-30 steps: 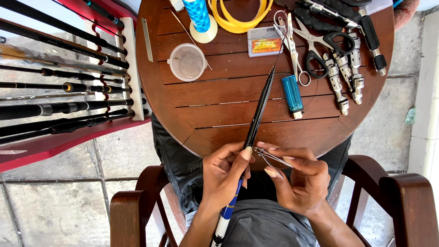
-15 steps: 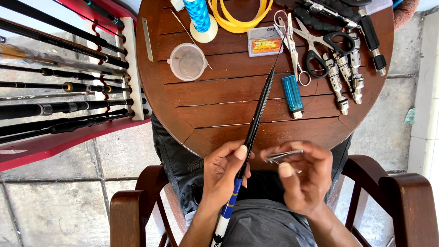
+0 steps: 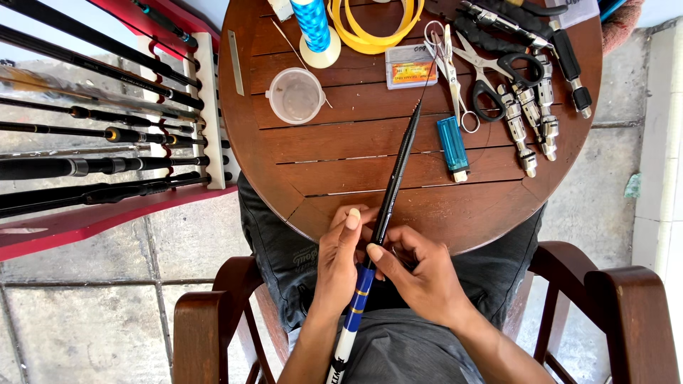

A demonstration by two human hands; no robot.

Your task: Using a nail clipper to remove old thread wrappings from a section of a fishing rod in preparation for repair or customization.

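Note:
A thin black fishing rod point(image 3: 395, 174) runs from my lap up across the round wooden table point(image 3: 341, 160), its butt banded blue and white. My left hand point(image 3: 341, 259) grips the rod from the left at the table's near edge, thumb up along the shaft. My right hand point(image 3: 416, 267) presses against the same spot from the right, thumb on the rod. The small metal piece it held a moment ago is hidden between fingers and rod.
On the table lie a blue lighter point(image 3: 452, 146), scissors point(image 3: 491, 67), several metal reel seats point(image 3: 530, 117), a clear plastic cup point(image 3: 295, 94), a blue thread spool point(image 3: 313, 28), yellow coiled line point(image 3: 377, 25). A red rack of rods point(image 3: 107, 149) stands left. Chair arms point(image 3: 626, 313) flank me.
My right hand, which held a small metal piece apart from the rod, has moved left and closed against the rod beside my left hand.

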